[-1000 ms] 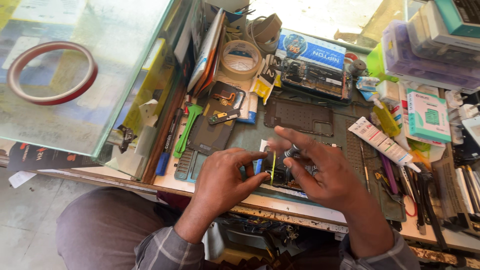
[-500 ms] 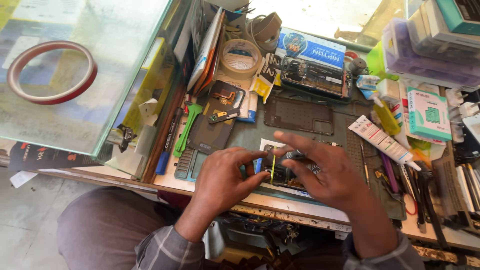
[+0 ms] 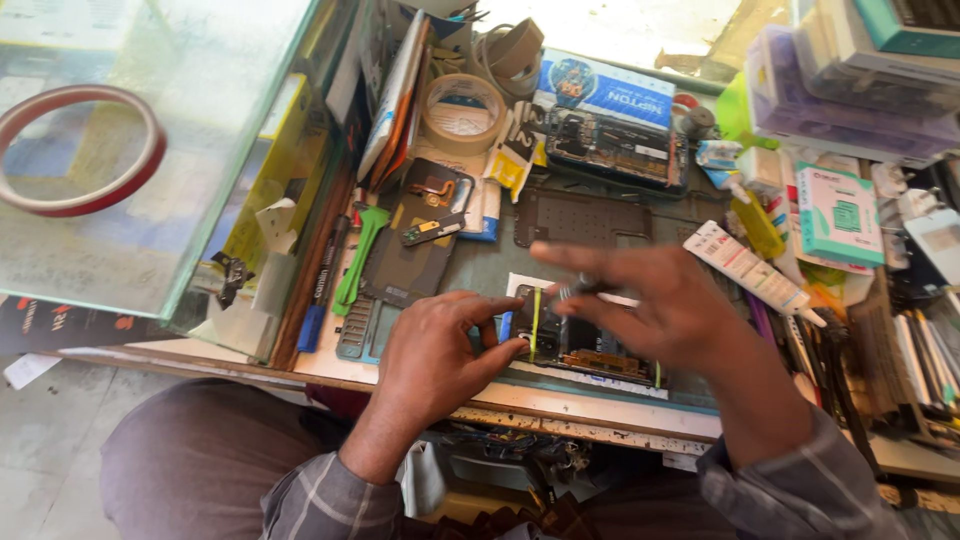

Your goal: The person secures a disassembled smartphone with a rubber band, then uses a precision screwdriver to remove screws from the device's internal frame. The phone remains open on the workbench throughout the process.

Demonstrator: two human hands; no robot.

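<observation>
An opened phone [image 3: 590,350] with its insides bare lies on the worktop near the front edge. A thin yellow-green strip [image 3: 535,322] runs across its left end. My left hand [image 3: 440,350] grips that left end, thumb and forefinger pinching beside the strip. My right hand [image 3: 670,310] hovers over the phone's middle with fingers spread to the left. It pinches a thin dark tool [image 3: 585,290] whose tip points toward the strip. The right hand hides much of the phone.
A black back cover [image 3: 420,235] and a green pry tool [image 3: 360,255] lie to the left. Behind are a dark mat [image 3: 585,215], another opened phone [image 3: 620,150] and a beige tape roll [image 3: 460,110]. A white tube [image 3: 750,265] and stacked boxes crowd the right. A red tape ring [image 3: 75,150] rests on the glass case.
My right hand has risen slightly over the phone, fingers stretched further left. My left hand stays at the phone's left end.
</observation>
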